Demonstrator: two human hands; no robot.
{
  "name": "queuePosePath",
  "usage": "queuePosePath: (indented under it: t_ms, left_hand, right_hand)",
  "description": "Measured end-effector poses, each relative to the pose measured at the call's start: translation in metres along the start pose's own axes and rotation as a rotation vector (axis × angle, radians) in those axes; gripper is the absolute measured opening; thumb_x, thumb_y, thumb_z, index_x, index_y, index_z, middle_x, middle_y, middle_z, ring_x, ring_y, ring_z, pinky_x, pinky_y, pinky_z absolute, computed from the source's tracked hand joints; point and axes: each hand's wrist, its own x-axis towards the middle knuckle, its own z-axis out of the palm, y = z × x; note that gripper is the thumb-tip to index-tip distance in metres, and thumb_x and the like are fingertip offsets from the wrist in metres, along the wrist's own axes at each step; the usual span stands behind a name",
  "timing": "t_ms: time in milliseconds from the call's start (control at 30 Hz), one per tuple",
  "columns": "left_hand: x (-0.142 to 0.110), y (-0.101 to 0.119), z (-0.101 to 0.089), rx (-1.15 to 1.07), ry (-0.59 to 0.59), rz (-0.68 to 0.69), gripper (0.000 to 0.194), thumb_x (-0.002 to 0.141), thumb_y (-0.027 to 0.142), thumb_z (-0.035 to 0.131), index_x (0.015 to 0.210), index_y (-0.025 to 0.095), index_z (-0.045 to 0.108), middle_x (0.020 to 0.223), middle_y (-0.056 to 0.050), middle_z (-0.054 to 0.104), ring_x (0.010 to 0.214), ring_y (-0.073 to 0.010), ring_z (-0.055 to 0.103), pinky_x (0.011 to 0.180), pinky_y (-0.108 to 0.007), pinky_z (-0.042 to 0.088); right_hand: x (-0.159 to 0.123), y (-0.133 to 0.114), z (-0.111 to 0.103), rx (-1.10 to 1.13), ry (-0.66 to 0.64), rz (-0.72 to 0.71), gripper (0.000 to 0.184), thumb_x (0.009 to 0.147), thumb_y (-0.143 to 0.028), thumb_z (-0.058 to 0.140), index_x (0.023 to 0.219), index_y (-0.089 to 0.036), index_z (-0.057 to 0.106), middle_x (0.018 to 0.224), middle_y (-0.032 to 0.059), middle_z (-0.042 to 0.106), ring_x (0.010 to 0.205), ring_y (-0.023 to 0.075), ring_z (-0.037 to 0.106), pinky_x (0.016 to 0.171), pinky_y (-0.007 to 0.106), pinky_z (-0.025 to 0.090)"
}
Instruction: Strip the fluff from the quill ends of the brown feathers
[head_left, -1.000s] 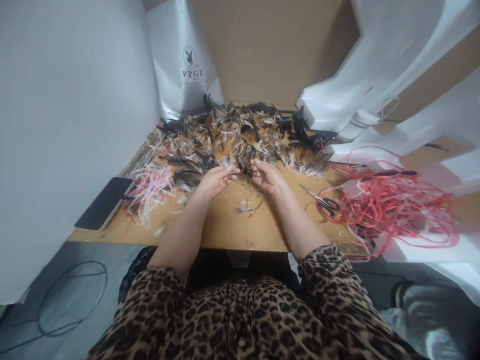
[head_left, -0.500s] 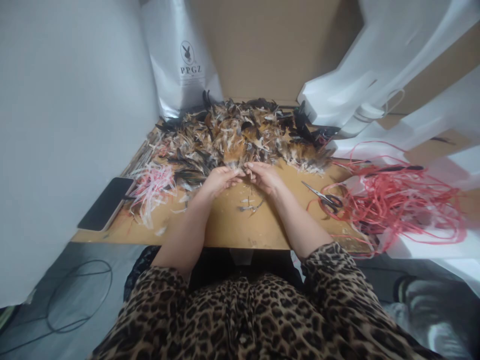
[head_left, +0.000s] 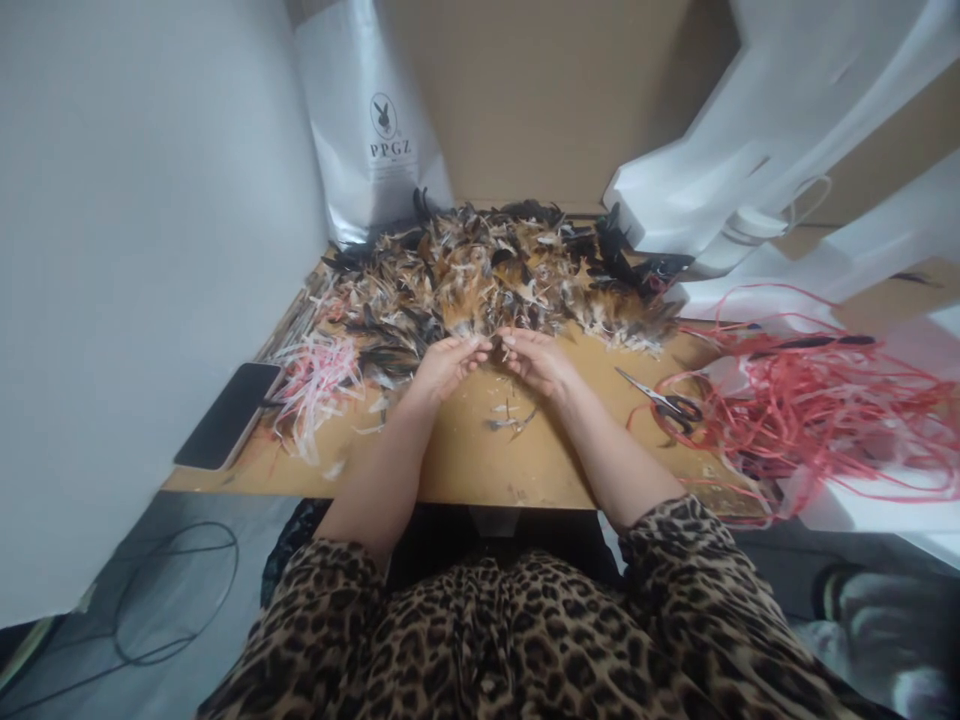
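Observation:
A big heap of brown, black and white feathers (head_left: 465,270) covers the far part of the wooden table (head_left: 495,470). At its near edge my left hand (head_left: 452,367) is closed, thumb and forefinger pinched on something too small to make out. Close beside it, fingertips almost meeting, my right hand (head_left: 538,362) is also closed in a pinch, with a small dark feather (head_left: 496,349) at its fingertips. A few loose feather scraps (head_left: 510,420) lie on the table below my hands.
Scissors (head_left: 664,398) lie right of my hands, beside a tangle of red plastic strips (head_left: 817,400). Pink and white strips (head_left: 319,385) and a phone (head_left: 229,415) are at the left. A white printed bag (head_left: 382,170) stands behind the heap, before a cardboard panel (head_left: 540,100).
The whole view has shifted slightly, so everything sits a little farther right and lower. Both hands keep their pinch near the feather heap, with only slight finger movement.

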Motion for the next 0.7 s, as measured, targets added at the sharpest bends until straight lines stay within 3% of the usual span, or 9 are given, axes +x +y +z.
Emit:
queuePosePath:
  t_ms: [300,533,700]
  left_hand:
    - [-0.002,-0.006,0.003,0.117,-0.076,-0.014,0.020,0.068,0.025,0.076,0.076,0.008,0.070,0.075,-0.008,0.072,0.058,-0.0057,0.061,0.051,-0.014,0.043]
    - [-0.002,-0.007,0.004,0.154,-0.013,-0.031,0.022,0.069,0.028,0.076,0.073,0.009,0.067,0.082,-0.010,0.073,0.058,-0.0066,0.062,0.051,-0.016,0.043]
    - [-0.002,-0.007,0.004,0.198,-0.071,-0.063,0.023,0.070,0.029,0.075,0.075,0.008,0.068,0.080,-0.011,0.073,0.058,-0.0067,0.061,0.052,-0.017,0.042]
  right_hand:
    - [0.000,0.002,0.005,-0.033,0.075,-0.068,0.024,0.057,-0.019,0.083,0.075,-0.012,0.070,0.054,-0.0015,0.064,0.046,0.0043,0.056,0.046,0.013,0.051]
    - [-0.004,-0.006,0.003,-0.101,0.039,-0.091,0.034,0.049,-0.027,0.087,0.074,-0.012,0.070,0.054,-0.0023,0.063,0.044,0.0041,0.054,0.044,0.014,0.050]
    - [-0.005,-0.008,0.001,-0.176,0.058,-0.135,0.042,0.043,-0.035,0.089,0.071,-0.011,0.069,0.053,-0.0018,0.062,0.044,0.0047,0.053,0.043,0.015,0.048]
